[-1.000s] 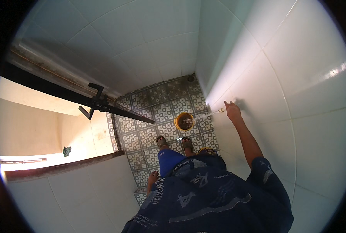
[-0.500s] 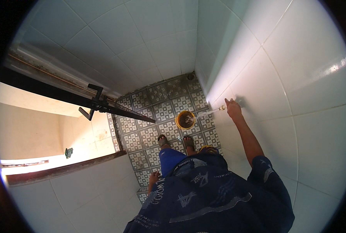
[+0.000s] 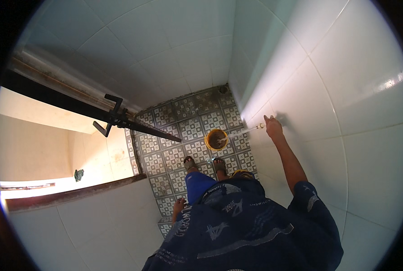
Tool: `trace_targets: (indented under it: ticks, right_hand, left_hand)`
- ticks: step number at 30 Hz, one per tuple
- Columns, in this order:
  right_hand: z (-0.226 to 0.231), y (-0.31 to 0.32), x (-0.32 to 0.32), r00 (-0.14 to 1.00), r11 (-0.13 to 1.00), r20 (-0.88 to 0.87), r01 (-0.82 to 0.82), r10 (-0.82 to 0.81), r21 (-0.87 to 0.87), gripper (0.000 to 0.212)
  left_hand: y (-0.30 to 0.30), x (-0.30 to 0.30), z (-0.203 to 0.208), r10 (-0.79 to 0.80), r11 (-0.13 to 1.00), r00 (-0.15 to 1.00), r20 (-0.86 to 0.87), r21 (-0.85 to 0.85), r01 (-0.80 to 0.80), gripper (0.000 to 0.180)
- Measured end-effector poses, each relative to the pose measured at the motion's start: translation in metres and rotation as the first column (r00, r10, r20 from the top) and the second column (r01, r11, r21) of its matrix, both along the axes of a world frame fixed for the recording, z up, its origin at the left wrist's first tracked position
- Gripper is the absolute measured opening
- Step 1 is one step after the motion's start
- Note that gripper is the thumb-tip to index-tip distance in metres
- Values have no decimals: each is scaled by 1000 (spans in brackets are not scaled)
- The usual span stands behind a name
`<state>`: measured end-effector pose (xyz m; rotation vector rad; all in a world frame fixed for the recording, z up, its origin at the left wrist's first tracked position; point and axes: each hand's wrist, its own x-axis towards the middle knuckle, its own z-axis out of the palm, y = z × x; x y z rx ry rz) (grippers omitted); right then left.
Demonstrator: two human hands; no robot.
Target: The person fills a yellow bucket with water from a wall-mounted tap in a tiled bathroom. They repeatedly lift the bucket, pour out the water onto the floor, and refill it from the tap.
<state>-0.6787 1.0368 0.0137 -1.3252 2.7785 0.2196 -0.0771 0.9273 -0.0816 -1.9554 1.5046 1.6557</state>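
Note:
My right hand (image 3: 273,127) reaches out to a tap (image 3: 261,126) on the right wall, its bent fingers at the tap's handle, which they largely hide. A stream of water (image 3: 243,131) runs slantwise from the spout into a yellow bucket (image 3: 207,143) on the floor. Brownish-looking water with a splash in it shows inside the bucket. Beside my left thigh hangs my left hand (image 3: 179,206), low and relaxed, fingers slightly apart with nothing visible in them.
The patterned tile floor (image 3: 165,158) lies between white tiled walls (image 3: 301,90). A dark door (image 3: 142,130) with a black handle (image 3: 113,113) stands ajar at left, by a bright opening. A round drain hole (image 3: 222,90) sits in the far corner. My sandalled feet are just behind the bucket.
The water stream looks thinner than before. My right hand has shifted very slightly at the tap; the bucket and my left hand stay where they were.

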Motion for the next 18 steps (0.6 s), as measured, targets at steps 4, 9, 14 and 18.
trace_targets:
  ticks: [4, 9, 14, 18]
  right_hand:
    - [11, -9, 1, 987, 996, 146, 57, -67, 73, 50]
    - [21, -10, 4, 977, 994, 190, 88, -99, 65, 50]
    - [6, -1, -4, 998, 1000, 66, -6, 6, 3, 45]
    - [6, -8, 0, 981, 999, 186, 51, -51, 6, 53]
  left_hand:
    - [-1, 4, 7, 1, 1000, 999, -54, -13, -2, 50]
    - [-4, -2, 14, 0, 1000, 1000, 12, 21, 0, 48]
    - [-1, 12, -17, 59, 997, 994, -88, 57, -54, 45]
    - [11, 21, -23, 126, 991, 988, -88, 63, -121, 43]
